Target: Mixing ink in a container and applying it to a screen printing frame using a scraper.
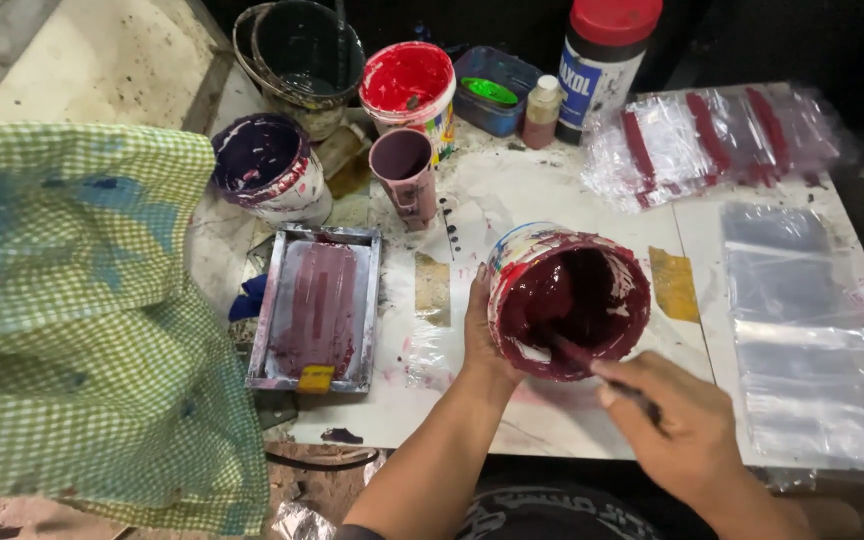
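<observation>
1. The right hand (687,425) is closed around the handle of a thin dark stirring stick (592,365), whose far end dips into the dark red paint inside a tilted paint tub (567,300).
2. The left hand (480,335) wraps the tub's left wall, fingers curled against it, steadying it on the table (552,190), with the tub's mouth tipped towards the person.
3. Just left of the tub, a strip of brownish tape (433,288) lies on the paint-stained table top; a yellow patch (673,283) lies just right of it.
4. Further left sits a small metal-framed screen (317,308), smeared maroon, with a yellow-tipped tool (316,378) at its near edge.
5. Behind the screen stand a purple-stained tub (264,165) and a mauve cup (404,170); beyond them, a tub of bright red paint (409,85) and a dark bucket (302,55).
6. At the back, a blue tray with a green lid (492,92), a small bottle (544,110) and a red-capped jar (604,60) stand in a row.
7. Clear plastic bags (802,330) cover the table's right side, with red-striped ones (712,140) heaped behind.
8. A green checked cloth (82,320) hangs at far left.
</observation>
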